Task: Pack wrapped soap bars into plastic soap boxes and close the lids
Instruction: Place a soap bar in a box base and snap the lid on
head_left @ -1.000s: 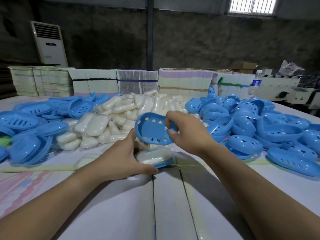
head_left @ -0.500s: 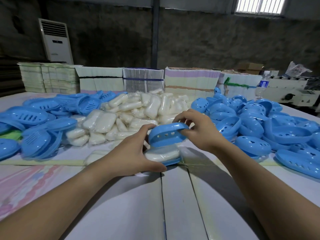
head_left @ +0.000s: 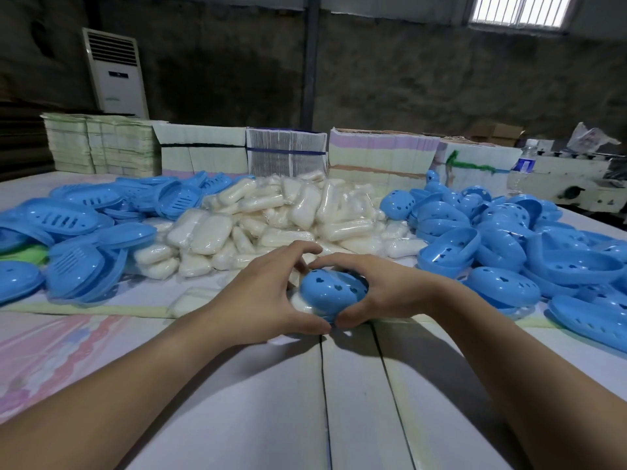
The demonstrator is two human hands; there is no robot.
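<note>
**Both hands cupped on a soap box at the near table edge**

I see a dim room with a rough dark wall, a barred window (head_left: 519, 10) top right, a pillar (head_left: 310, 62) in the middle and a standing air conditioner (head_left: 115, 72) at left. Along the far side of the table (head_left: 237, 401) runs a row of flat card stacks (head_left: 203, 150); a water bottle (head_left: 524, 164) stands at right. The tabletop is pale, made of boards with seams running toward me, with a pink print at left.

On it, a heap of wrapped soaps (head_left: 281, 212) sits in the centre. Slotted blue trays (head_left: 68, 225) are piled to the left, holed blue lids (head_left: 502, 239) to the right.

In front of the heap, my left hand (head_left: 268, 300) and right hand (head_left: 386, 293) curl around one blue box (head_left: 332, 290), fingers wrapped over its far side, thumbs nearly meeting at its near edge. The holed lid sits on top; a bit of white wrapped soap shows under it at left. I cannot tell if the lid is fully seated.
</note>
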